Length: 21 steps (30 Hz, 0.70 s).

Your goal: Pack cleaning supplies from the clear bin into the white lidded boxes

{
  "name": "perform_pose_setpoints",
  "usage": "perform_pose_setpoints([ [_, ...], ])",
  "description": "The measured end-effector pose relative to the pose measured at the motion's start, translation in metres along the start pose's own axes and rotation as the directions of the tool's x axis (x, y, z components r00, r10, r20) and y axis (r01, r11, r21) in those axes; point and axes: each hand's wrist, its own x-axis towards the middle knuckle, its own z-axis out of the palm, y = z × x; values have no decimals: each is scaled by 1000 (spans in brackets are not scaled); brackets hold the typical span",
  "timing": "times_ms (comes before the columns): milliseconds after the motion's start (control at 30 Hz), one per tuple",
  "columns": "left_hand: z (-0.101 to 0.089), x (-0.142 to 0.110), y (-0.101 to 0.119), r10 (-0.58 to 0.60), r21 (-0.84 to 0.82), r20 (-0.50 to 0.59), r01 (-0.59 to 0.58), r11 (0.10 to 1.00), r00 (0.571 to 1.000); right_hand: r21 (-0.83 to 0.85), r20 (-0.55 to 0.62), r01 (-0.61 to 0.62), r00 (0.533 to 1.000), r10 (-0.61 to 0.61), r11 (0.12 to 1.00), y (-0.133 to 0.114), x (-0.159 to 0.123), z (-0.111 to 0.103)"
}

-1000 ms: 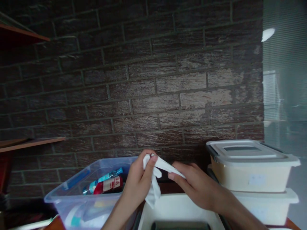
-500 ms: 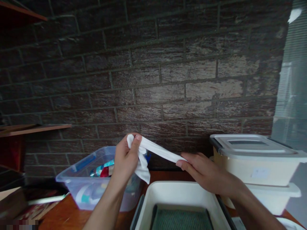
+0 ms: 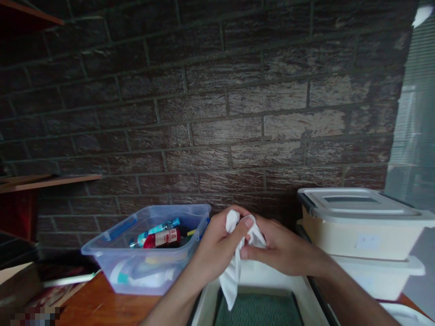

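Note:
A soft white cloth [image 3: 232, 276] is bunched up between my two hands, its pointed loose end hanging down. My left hand [image 3: 220, 242] is closed on the cloth from the left, thumb on top and a rounded fold sticking up beside it. From the right, my right hand [image 3: 272, 242] pinches the same cloth, and its fingers meet those of the left. Both hands are over the far end of an open cream storage box [image 3: 207, 303]. Dark green textured fabric [image 3: 260, 310] lies inside that box.
Left of my hands stands a clear bluish plastic bin [image 3: 102, 246] with several bottles, including a red-labelled bottle [image 3: 163, 237]. Two lidded cream boxes [image 3: 380, 235] are stacked on the right. A dark brick wall [image 3: 210, 113] rises behind the wooden table [image 3: 84, 308].
The cloth was stretched between my separated hands and is now gathered. My left hand moved right and down, my right hand slightly left, and they came together.

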Motion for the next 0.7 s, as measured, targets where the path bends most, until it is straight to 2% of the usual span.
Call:
perform_pose_setpoints([
  [33, 1, -1, 0, -31, -48, -4, 31, 998, 1000, 24, 34, -12, 999, 11, 1000, 1, 2, 3],
  [100, -3, 0, 0, -84, -184, -38, 75, 980, 996, 68, -1, -25, 1000, 25, 997, 4, 5, 2],
  [167, -8, 1, 0, -104, -349, -61, 76, 934, 993, 114, -153, -33, 987, 51, 993, 9, 7, -3],
  [233, -12, 4, -1, -104, -463, -68, 61, 884, 992, 192, -320, -43, 942, 105, 980, 11, 8, -10],
  [267, -12, 4, -2, -108, -485, -73, 60, 873, 991, 236, -358, -40, 925, 125, 971, 11, 8, -12],
  [300, -11, 5, -4, -119, -487, -83, 64, 871, 989, 272, -360, -36, 923, 136, 962, 10, 7, -13],
  [367, -8, 5, -8, -142, -452, -80, 91, 887, 987, 313, -275, -13, 956, 104, 950, 7, 8, -10],
  [433, -5, 4, -12, -139, -396, -61, 103, 912, 988, 317, -187, 6, 981, 57, 949, 5, 9, -3],
  [500, -2, 3, -18, -124, -349, -51, 99, 932, 991, 287, -161, -10, 985, 58, 958, 5, 10, 4],
  [600, -2, 5, -24, -113, -353, -94, 73, 933, 989, 215, -175, -47, 981, 86, 975, 8, 11, 6],
  [700, -4, 8, -27, -134, -415, -144, 63, 907, 980, 199, -268, -15, 961, 69, 980, 11, 8, -2],
])
